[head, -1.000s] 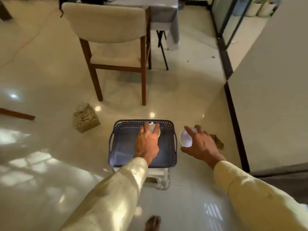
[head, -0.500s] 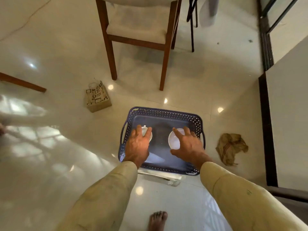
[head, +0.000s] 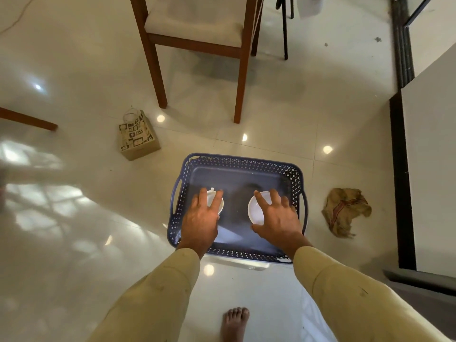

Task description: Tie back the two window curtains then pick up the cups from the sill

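In the blue basket (head: 237,159) on the floor (head: 98,218), the right hand (head: 278,223) clamps the right cup (head: 256,211) across its rim; the left hand (head: 199,218) covers the left cup (head: 211,199), grip unclear. The 2 look light, rigid, slick, probably breakable: hold by the rim.

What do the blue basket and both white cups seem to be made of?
The blue basket: likely moulded plastic, matte; pierced lattice walls. The left cup and right cup: white, smooth, glossy; ceramic or plastic, the look leaves it open.
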